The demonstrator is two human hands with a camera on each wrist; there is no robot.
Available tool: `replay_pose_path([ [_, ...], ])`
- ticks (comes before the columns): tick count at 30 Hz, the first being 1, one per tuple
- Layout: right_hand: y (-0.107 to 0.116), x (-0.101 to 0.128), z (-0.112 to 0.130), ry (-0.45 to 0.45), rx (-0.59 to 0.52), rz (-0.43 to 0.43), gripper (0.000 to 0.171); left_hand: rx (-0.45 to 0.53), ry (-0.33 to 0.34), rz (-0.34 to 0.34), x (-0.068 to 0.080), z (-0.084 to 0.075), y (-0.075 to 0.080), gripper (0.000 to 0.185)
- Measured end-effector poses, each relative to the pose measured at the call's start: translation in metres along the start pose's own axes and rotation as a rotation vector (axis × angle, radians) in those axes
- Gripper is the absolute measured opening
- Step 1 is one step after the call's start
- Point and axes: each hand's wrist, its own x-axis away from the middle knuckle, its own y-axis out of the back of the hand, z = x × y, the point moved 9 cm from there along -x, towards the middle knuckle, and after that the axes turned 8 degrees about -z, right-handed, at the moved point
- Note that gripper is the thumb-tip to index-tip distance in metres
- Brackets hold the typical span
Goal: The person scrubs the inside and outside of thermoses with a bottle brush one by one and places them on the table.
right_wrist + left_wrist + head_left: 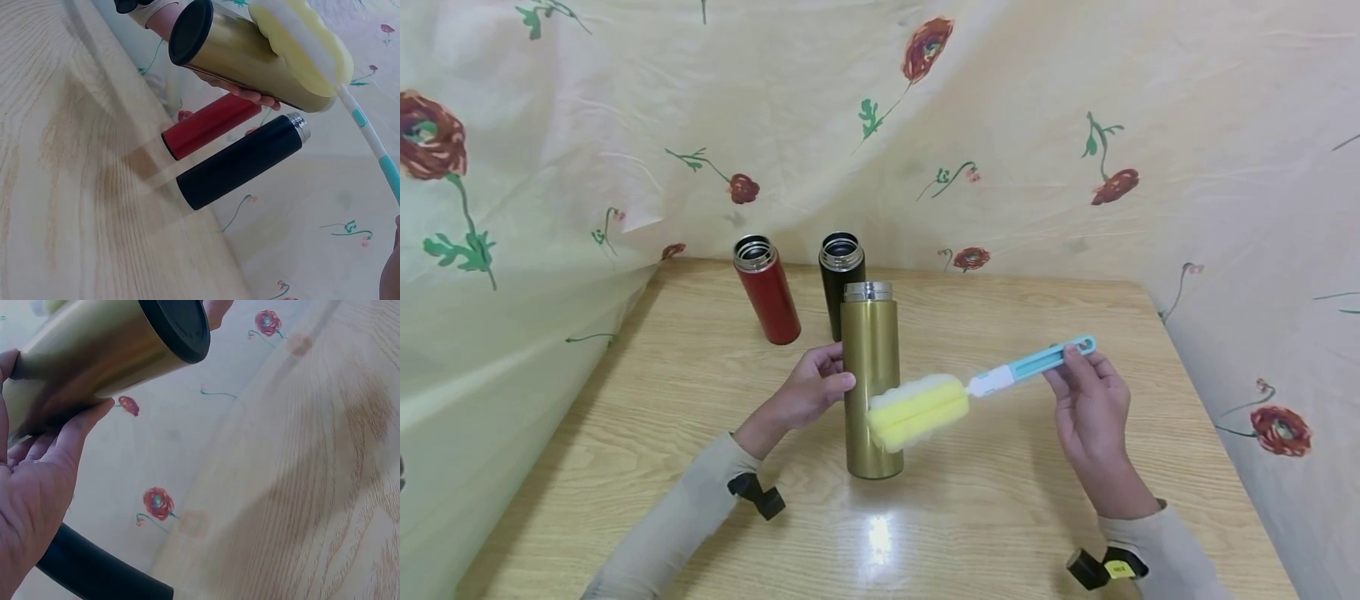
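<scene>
My left hand [808,387] grips a gold thermos bottle [871,350] round its side and holds it upright above the table. The bottle's steel neck has no lid on it, and its black base [181,325] shows in the left wrist view. With the thumb and fingers of my right hand [1093,408] I pinch the blue end of a bottle brush's handle [1045,360]. The brush's yellow and white sponge head [921,412] points left and overlaps the front of the gold bottle in the head view.
Behind the gold bottle, a red thermos bottle [770,292] and a black thermos bottle [835,287] stand lidless on the wooden table [985,533]. A flower-patterned cloth [1022,100] hangs round the table's back and sides.
</scene>
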Motion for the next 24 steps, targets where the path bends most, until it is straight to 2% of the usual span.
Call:
replay_pose_path([
  [5, -0.005, -0.001, 0.002, 0.009, -0.002, 0.022, 0.014, 0.013, -0.019, 0.015, 0.0, 0.0, 0.001, 0.034],
  [11, -0.011, -0.002, 0.005, 0.019, 0.0, 0.025, 0.015, -0.017, -0.044, 0.022, 0.0, -0.001, 0.002, 0.058],
  [17, -0.018, -0.006, 0.008, 0.032, -0.031, 0.028, 0.017, -0.05, -0.051, 0.032, -0.001, 0.001, 0.003, 0.066],
  [24, -0.029, -0.01, 0.011, 0.056, -0.058, 0.035, 0.018, -0.046, -0.063, 0.065, -0.002, 0.002, 0.001, 0.067],
])
